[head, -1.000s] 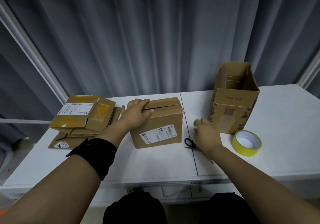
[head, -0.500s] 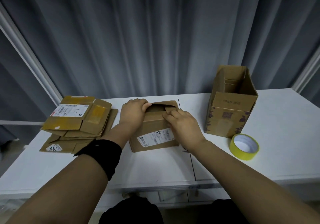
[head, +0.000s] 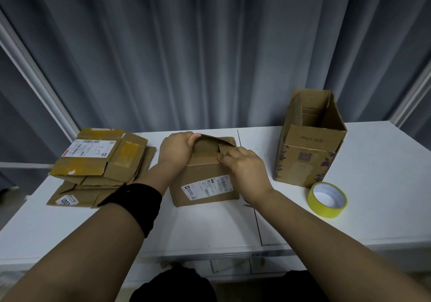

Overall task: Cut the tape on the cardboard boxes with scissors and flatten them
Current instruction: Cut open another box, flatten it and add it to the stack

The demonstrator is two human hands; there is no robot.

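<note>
A small brown cardboard box [head: 205, 185] with a white shipping label stands in the middle of the white table [head: 210, 227]. Its top flaps are parted. My left hand [head: 176, 149] grips the far left flap at the box's top edge. My right hand [head: 245, 168] pinches the near right flap. The scissors [head: 246, 205] lie on the table under my right wrist, with only a sliver showing. A taller open cardboard box [head: 307, 143] stands at the right.
A stack of flattened cardboard boxes [head: 100, 164] lies at the left of the table. A roll of yellow tape [head: 327, 199] lies at the right front of the tall box. Grey curtains hang behind the table.
My right hand left the scissors on the table and came up to the small box. Both hands have pulled its top flaps apart, and the opening is wider now.
</note>
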